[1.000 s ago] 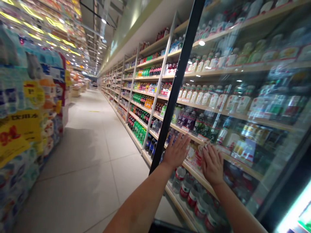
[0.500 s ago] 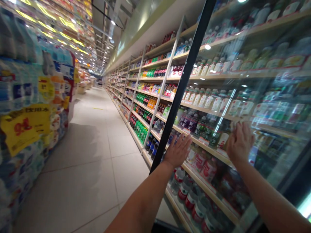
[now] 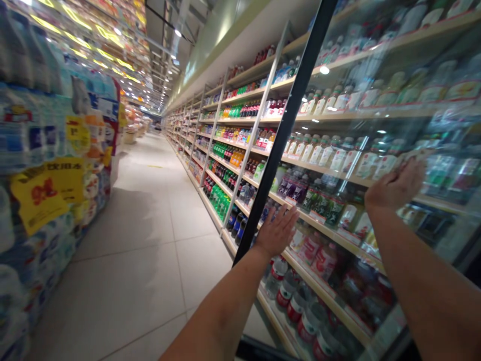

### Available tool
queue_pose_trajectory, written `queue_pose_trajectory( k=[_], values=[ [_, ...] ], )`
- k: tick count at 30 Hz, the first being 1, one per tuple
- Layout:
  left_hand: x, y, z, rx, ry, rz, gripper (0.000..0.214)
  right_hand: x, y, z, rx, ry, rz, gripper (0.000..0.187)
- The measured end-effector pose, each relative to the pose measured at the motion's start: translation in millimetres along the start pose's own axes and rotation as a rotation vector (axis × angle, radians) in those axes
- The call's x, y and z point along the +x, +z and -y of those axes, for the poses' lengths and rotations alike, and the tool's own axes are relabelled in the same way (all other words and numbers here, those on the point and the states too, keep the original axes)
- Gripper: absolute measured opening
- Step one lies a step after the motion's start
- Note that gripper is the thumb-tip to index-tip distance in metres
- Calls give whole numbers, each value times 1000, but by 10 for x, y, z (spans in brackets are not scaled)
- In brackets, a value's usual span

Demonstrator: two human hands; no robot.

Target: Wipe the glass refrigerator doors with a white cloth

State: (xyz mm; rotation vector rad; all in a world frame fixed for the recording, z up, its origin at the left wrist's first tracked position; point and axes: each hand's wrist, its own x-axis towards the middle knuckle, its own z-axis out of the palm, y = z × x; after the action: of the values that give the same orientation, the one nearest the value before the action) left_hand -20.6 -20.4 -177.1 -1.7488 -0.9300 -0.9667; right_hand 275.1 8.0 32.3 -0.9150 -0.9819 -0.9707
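- Left hand [image 3: 277, 231]: palm toward glass pane [image 3: 347, 175], low, just beside black frame [image 3: 287, 128]. Fingers extended and spread, grasping nothing.
- Right hand [image 3: 396, 183]: higher on the pane, farther from that frame, arm stretched out. Fingers laid over a pale cloth [image 3: 423, 152], pressing it flat, it seems; cannot tell if they grip it.
- Cloth: at the right fingertips, against the glass by the look of it, about level with the row of white-labelled bottles [image 3: 326, 150] behind. Mostly hidden, edges blurred.
- Progress: rubbing the glass looks under way, not finished, as the cloth is up on the pane. Which parts are done or left, cannot tell: glare and reflections hide any streaks.
- Behind glass: more bottles, red-labelled ones [image 3: 293, 303] on the bottom shelf.
- Left side: tiled floor [image 3: 143, 260], stacked packs with yellow price sign [image 3: 48, 190].
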Motion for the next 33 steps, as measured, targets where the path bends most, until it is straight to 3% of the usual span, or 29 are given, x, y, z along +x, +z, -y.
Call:
queue_pose_trajectory(
  k=[10,14,21,33],
  values=[
    [0,22,-1,0,1,19,59,35,69,-197,26,-31,8,62],
    [5,0,-5,-6,-1,16,58,22,35,-136,-16,-47,14,60],
    [-6,6,-7,-9,-8,12,59,-65,-146,248,-103,-426,212,59],
    [-23,-28,4,-35,-25,-61,52,-137,-141,278,-84,-363,158,53]
  ],
)
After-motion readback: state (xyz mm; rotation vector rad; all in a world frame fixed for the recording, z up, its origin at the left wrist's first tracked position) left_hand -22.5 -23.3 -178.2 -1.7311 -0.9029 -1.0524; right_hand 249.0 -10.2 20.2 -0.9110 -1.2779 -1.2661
